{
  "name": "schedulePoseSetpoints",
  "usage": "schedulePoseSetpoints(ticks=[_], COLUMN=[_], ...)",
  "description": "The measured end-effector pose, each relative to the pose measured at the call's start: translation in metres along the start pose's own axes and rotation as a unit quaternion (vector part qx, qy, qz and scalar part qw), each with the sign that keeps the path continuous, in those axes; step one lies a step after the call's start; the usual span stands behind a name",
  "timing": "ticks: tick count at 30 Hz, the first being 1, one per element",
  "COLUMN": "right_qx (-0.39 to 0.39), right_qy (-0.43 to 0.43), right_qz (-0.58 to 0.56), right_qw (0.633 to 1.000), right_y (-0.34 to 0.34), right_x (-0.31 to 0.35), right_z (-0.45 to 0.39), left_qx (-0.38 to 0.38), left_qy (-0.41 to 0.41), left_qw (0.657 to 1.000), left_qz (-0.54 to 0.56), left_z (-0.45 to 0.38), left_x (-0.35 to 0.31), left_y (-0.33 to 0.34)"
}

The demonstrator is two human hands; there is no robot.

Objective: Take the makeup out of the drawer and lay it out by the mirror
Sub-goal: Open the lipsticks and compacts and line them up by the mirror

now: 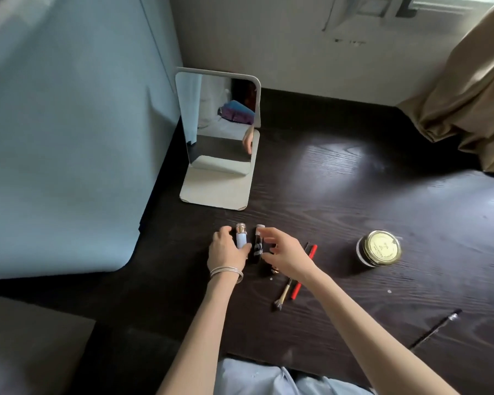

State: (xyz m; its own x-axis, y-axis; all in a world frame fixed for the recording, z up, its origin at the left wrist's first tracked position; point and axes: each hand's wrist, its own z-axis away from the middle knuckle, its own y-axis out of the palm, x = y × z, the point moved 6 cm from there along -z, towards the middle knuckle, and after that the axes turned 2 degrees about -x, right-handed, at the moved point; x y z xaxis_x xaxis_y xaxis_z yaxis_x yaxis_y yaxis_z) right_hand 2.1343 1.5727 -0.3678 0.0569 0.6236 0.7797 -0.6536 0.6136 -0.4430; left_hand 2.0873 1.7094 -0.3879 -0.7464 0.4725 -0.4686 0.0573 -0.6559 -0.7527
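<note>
Clearly the step in hand is lining up the small tubes in front of the mirror [218,121], which stands in the upper middle of the frame on the dark table [354,181].

Just below the mirror's base, the left hand [226,250] curls its fingers and thumb round a pale blue tube [241,238] with a gold and clear cap, which lies with its cap toward the mirror. Touching or just beside it on the right lies a dark tube [257,246] with a white band near its top. The right hand [285,250] hovers over that one with its fingers spread and relaxed, gripping nothing that I can see; a further dark piece with a gold end [273,269] lies partly under its palm.

To do this well, I judge the tubes should be nudged parallel, caps all facing the mirror, with light fingertip pressure so that they do not roll on the smooth wood.

Right of the hands, a small brush [283,295] and a red pencil [304,271] lie side by side, slanted. Further right stands a round jar [379,248] with its gold lid on; what it holds cannot be seen. At the lower right, well apart from the row, lies a thin dark wand [437,329]. No drawer shows in the frame.
</note>
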Motion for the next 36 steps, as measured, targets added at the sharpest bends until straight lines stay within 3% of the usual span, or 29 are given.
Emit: schedulePoseSetpoints(ticks=[7, 10, 15, 18, 20, 24, 29, 33, 36], right_qx=[-0.034, -0.070, -0.104, -0.101, -0.099, -0.091, -0.055, -0.045, -0.109], right_qy=[-0.003, -0.032, -0.076, -0.075, -0.063, -0.072, -0.066, -0.074, -0.019], right_qz=[-0.010, -0.009, -0.010, -0.023, -0.037, 0.035, 0.117, 0.159, 0.143], right_qw=[0.999, 0.997, 0.992, 0.992, 0.992, 0.993, 0.989, 0.983, 0.983], right_y=[-0.006, -0.017, -0.039, -0.048, -0.054, -0.062, -0.063, -0.064, -0.103], right_x=[-0.002, 0.005, 0.011, 0.014, 0.014, 0.012, 0.014, 0.014, -0.011], right_z=[0.003, 0.005, 0.012, 0.014, 0.014, 0.011, 0.000, -0.004, -0.001], left_qx=[0.015, -0.004, -0.022, 0.009, 0.016, 0.029, -0.010, 0.013, -0.030], left_qy=[0.004, 0.055, 0.200, 0.227, 0.252, 0.406, 0.471, 0.446, 0.346], left_qw=[0.998, 0.997, 0.978, 0.961, 0.954, 0.910, 0.844, 0.851, 0.891], left_qz=[-0.058, -0.054, 0.064, 0.156, 0.161, -0.083, -0.257, -0.276, -0.292], left_z=[-0.005, -0.001, 0.017, 0.030, 0.033, 0.037, 0.035, 0.030, 0.000], left_x=[-0.005, -0.016, -0.055, -0.077, -0.086, -0.104, -0.116, -0.114, -0.088], left_y=[-0.007, -0.020, -0.041, -0.048, -0.051, -0.041, -0.030, -0.033, -0.072])
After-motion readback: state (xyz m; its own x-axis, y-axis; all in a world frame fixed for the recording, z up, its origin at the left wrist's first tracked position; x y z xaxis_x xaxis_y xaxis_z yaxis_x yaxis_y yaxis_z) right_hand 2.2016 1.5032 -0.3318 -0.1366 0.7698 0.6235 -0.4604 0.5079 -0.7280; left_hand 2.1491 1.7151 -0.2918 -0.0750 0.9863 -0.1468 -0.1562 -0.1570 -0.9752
